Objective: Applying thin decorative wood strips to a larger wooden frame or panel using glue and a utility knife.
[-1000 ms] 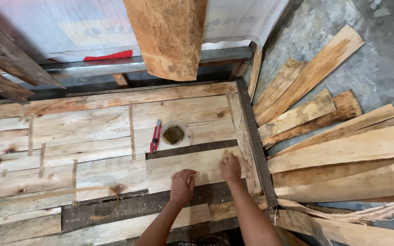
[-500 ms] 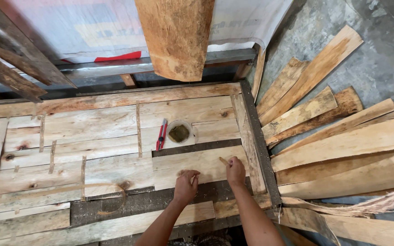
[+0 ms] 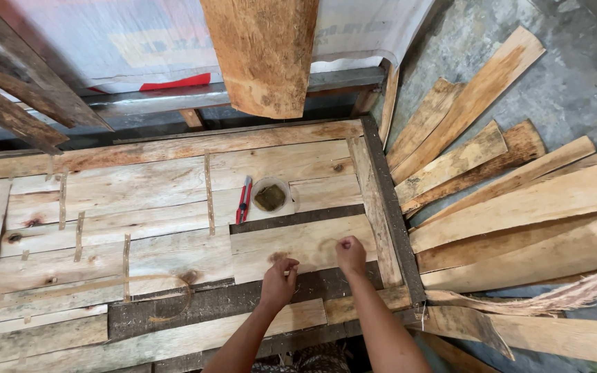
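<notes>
Both hands rest on one pale plank [image 3: 298,245] near the right end of a wooden panel [image 3: 167,148] of boards laid side by side. The left hand [image 3: 279,282] is curled into a loose fist at the plank's near edge, beside a dark knot, its fingers tucked in as if pinching something too small to make out. The right hand [image 3: 350,254] is bunched too, knuckles up, a little further along the same plank; I cannot tell whether it holds anything. A second ago both hands lay flatter and lower, nearer the dark gap [image 3: 229,300] below the plank. Since then they have closed and moved slightly up onto its face, so the work has drawn in to a small spot on this board.

Just beyond the plank, past a narrow dark slot, a red-handled tool [image 3: 244,200] lies next to a small round dish [image 3: 270,197] of something dark. To the right, rough offcut boards [image 3: 513,200] fan out across the concrete floor [image 3: 575,83]. A broad slab of wood [image 3: 264,52] leans in overhead.
</notes>
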